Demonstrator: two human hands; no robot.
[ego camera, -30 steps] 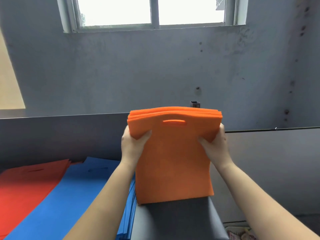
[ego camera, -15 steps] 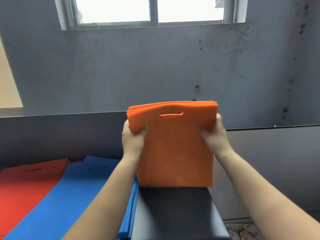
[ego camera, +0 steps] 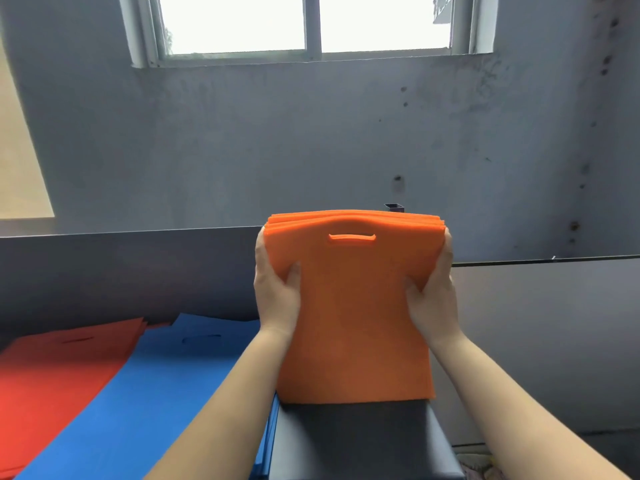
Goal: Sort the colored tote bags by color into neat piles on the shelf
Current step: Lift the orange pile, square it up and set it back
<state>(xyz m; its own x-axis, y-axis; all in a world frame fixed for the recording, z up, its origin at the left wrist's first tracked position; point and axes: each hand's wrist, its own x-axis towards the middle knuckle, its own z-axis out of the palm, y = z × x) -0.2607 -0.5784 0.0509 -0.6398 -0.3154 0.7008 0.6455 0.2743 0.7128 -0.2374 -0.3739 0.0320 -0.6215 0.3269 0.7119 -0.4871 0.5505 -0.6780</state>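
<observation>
While your left hand (ego camera: 277,292) and right hand (ego camera: 433,292) grip its sides, the upright stack of flat orange fabric tote bags (ego camera: 353,306) stands between them.

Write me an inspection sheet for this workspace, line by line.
Surface: dark shelf; the stack's bottom edge stands on it.
Job's things: orange tote bag stack held upright, handle slot on top; blue pile lying flat to the left; red pile flat beyond it.
Clutter: something pale and patterned at the bottom right corner, too cropped to identify.
Grippers: left hand and right hand grip the stack's upper side edges, thumbs in front.
Cables: nothing seen.
Surroundings: stained grey wall, window, dark panel behind the shelf.
</observation>
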